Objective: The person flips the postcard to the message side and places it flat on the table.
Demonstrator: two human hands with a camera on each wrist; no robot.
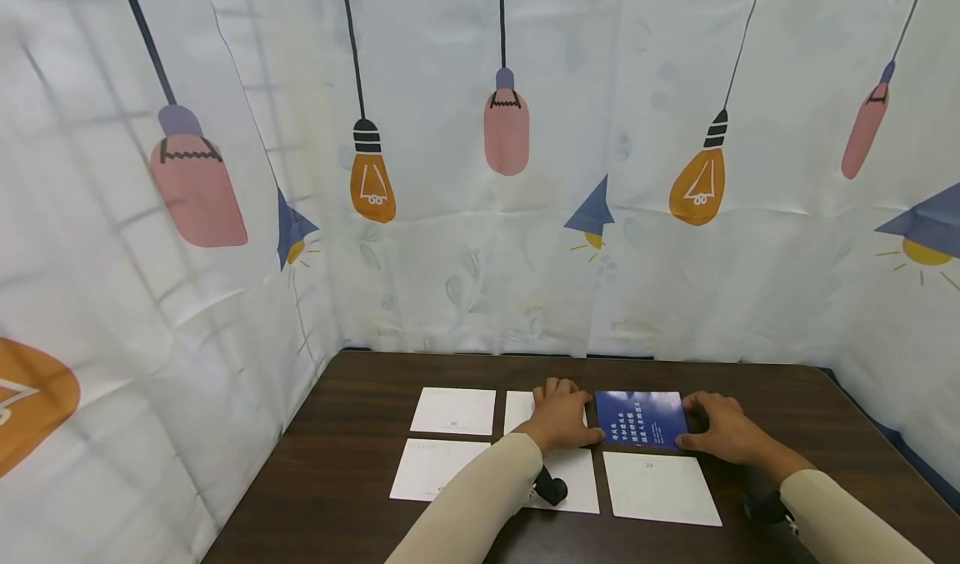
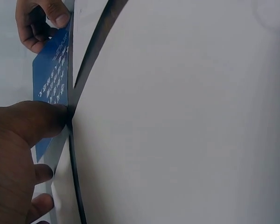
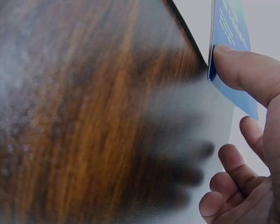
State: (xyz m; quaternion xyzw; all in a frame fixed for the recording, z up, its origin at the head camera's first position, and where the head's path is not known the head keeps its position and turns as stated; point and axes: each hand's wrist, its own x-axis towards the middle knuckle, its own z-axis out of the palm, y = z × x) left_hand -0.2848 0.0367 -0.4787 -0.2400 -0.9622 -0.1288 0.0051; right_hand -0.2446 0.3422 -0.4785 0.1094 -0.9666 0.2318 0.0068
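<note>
A blue postcard [image 1: 642,419] with white writing lies in the back row on the table, between my two hands. My left hand [image 1: 558,416] holds its left edge, thumb at the near corner; in the left wrist view that thumb [image 2: 51,119] overlaps the printed face. At the opposite edge my right hand [image 1: 718,427] grips the card between thumb and forefinger. The right wrist view has the thumb [image 3: 238,70] against the card's edge, with the other fingers loosely bent below. Beneath the left hand is a white card [image 1: 517,410], partly hidden.
White cards lie in two rows on the dark wooden table [image 1: 360,389]: one at back left [image 1: 453,411], another at front left [image 1: 431,468], one under the left forearm [image 1: 581,476], and one at front right [image 1: 660,487]. A lamp-patterned curtain [image 1: 465,297] hangs behind.
</note>
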